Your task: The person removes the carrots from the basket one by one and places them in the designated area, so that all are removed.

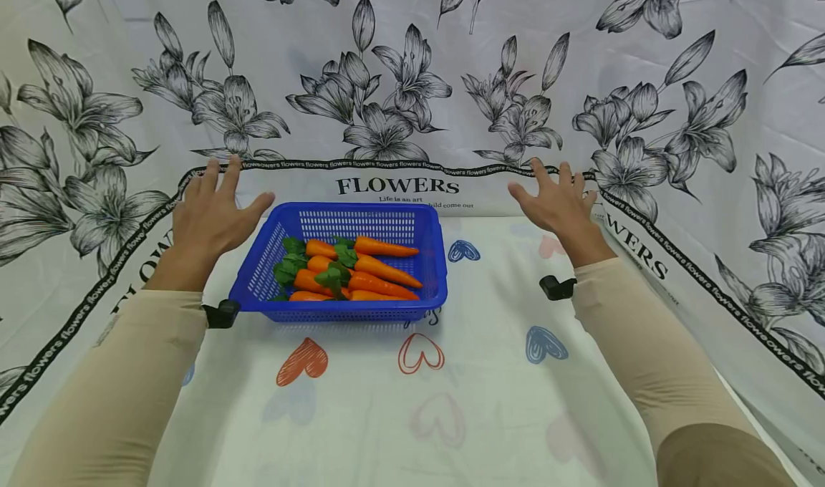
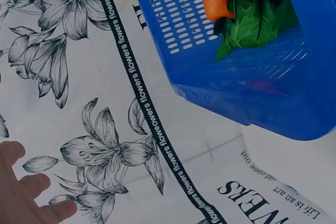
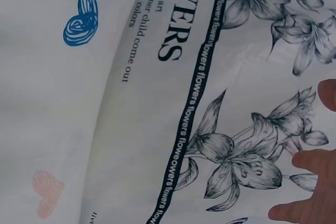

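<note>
A blue plastic basket (image 1: pixel 348 311) with slotted walls stands on the table, left of centre in the head view. Several orange carrots (image 1: pixel 384 270) with green leafy tops (image 1: pixel 291 261) lie inside it, tips pointing right. My left hand (image 1: pixel 209 218) is held up beside the basket's left end, fingers spread, holding nothing. Over on the right, my right hand (image 1: pixel 559 200) is raised with spread fingers, well apart from the basket. The left wrist view shows the basket's end wall (image 2: pixel 236 95) close by, with fingertips of the left hand (image 2: pixel 31 192) at the lower left.
A pale tablecloth (image 1: pixel 387 415) printed with hearts covers the table. White fabric with black lily drawings (image 1: pixel 380 100) rises behind and along both sides, edged by a black lettered band (image 1: pixel 335 163). Each wrist carries a small black camera mount (image 1: pixel 557 288).
</note>
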Motion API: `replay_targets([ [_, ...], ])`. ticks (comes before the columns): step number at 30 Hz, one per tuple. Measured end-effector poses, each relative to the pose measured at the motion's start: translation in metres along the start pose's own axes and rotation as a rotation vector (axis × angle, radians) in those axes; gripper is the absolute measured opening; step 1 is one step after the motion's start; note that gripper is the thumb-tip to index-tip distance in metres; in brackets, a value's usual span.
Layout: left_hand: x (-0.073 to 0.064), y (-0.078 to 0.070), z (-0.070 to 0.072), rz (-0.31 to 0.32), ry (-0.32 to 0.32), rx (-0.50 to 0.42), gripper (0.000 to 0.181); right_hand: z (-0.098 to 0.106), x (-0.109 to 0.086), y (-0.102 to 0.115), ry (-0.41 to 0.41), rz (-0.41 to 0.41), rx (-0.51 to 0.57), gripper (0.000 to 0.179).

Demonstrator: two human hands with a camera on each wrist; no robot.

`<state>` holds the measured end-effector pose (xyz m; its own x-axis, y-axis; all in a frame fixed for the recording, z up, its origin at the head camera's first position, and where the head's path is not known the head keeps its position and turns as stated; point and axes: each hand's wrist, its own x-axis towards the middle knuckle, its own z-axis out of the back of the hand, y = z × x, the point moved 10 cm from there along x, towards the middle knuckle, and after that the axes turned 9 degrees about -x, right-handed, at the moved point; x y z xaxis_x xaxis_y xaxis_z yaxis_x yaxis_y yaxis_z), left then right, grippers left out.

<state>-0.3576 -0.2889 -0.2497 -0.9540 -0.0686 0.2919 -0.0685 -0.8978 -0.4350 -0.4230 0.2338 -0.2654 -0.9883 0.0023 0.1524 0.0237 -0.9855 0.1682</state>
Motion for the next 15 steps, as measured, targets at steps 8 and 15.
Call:
replay_targets([
  [8, -0.013, 0.003, 0.002, 0.02, -0.031, -0.136, 0.082, 0.002, -0.001, 0.002, -0.021, 0.032, 0.014, 0.088],
  [15, -0.028, -0.001, 0.005, 0.0, -0.071, -0.246, 0.079, -0.002, -0.004, 0.001, -0.018, 0.035, 0.034, 0.089],
])
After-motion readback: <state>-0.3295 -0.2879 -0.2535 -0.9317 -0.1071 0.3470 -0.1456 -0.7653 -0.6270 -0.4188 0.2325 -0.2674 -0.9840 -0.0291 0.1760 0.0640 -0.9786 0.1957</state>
